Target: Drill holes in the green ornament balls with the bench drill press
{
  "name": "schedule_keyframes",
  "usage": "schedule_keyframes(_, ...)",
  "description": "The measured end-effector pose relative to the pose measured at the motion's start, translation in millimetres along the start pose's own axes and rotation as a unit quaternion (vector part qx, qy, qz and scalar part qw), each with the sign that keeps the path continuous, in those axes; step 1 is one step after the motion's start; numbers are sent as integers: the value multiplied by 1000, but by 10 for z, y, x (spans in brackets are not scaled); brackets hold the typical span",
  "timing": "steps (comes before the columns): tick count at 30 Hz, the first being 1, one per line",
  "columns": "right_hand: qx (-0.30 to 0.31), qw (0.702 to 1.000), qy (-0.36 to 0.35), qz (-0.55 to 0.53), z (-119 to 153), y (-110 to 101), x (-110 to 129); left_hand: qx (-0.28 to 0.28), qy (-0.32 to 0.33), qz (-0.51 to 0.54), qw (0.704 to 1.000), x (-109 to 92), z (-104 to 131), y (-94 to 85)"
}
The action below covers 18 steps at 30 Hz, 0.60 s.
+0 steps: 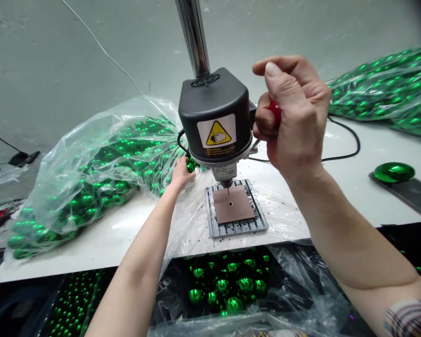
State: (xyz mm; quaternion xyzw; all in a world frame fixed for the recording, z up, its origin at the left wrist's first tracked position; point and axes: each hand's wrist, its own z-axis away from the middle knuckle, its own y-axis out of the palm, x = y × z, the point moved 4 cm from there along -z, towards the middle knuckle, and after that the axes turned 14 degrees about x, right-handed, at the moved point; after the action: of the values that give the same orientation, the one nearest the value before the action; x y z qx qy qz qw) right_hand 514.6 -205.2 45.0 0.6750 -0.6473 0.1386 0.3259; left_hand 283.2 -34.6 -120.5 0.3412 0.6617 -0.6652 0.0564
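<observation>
White table (91,243) ran across the middle of the frame, its near edge along the lower half. Left of centre lay a big clear bag (73,154) stuffed with shiny green balls (101,182), its mouth open toward the centre. A second bag (386,89) of the same balls sat at the upper right. Below the table edge, bottom centre, a third clear bag (228,285) held more green balls; still more showed at the lower left.

A small bench drill (215,119) stood at centre on a steel column (194,37) rising out of the top of the frame. Black motor housing bore a yellow warning sticker (217,132). Its bit pointed down just above a brown pad (232,204) with a hole in it, set on a grey slotted base (235,226). Dark swarf was scattered about the base. A black cable (347,140) looped away to the right.

Right hand (294,117), upper right of centre, was clenched round the red knob (275,111) of the drill's lever, thumb on top; only a sliver of red showed between the fingers.

Left hand (180,175), just left of the drill, reached into the mouth of the big bag, fingers among the balls. Whether its grip had closed on one, I could not tell.

At far right, a green half-shell (395,172) lay on a dark strip (412,194).
</observation>
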Motion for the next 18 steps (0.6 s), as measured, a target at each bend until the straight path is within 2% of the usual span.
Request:
schedule_keyframes(2,1,1000,-3,-4,-6,3,-7,-42,2,111,993,39,188,-66)
schedule_keyframes(4,-4,1000,-2,-3,-12,1,-13,-55,1,249,967,48,439,-98)
schedule_keyframes(6,-13,1000,-6,-3,-13,-4,-6,-19,-3,390,921,-5,701,-71)
schedule_keyframes(8,-9,1000,-6,3,-10,2,10,43,-19,508,860,-115,935,8)
schedule_keyframes(10,-1,1000,-1,14,-2,15,24,99,-52,561,820,-242,1136,129)
schedule_keyframes(11,1,1000,2,20,2,22,28,108,-73,557,820,-294,1234,198)
schedule_keyframes(12,-3,1000,0,24,8,26,33,90,-96,531,837,-331,1338,262)
schedule_keyframes(14,-18,999,-15,27,18,26,45,-4,-118,411,904,-402,1586,372)
schedule_keyframes(15,-22,999,-22,32,21,27,50,-60,-105,325,938,-466,1732,426)
schedule_keyframes(16,-23,999,-27,40,20,30,54,-85,-63,231,967,-569,1874,506)
schedule_keyframes(17,-21,998,-29,50,15,35,59,-60,12,140,988,-709,2000,630)
schedule_keyframes(18,-18,998,-26,61,7,41,62,-7,99,65,993,-857,2118,785)
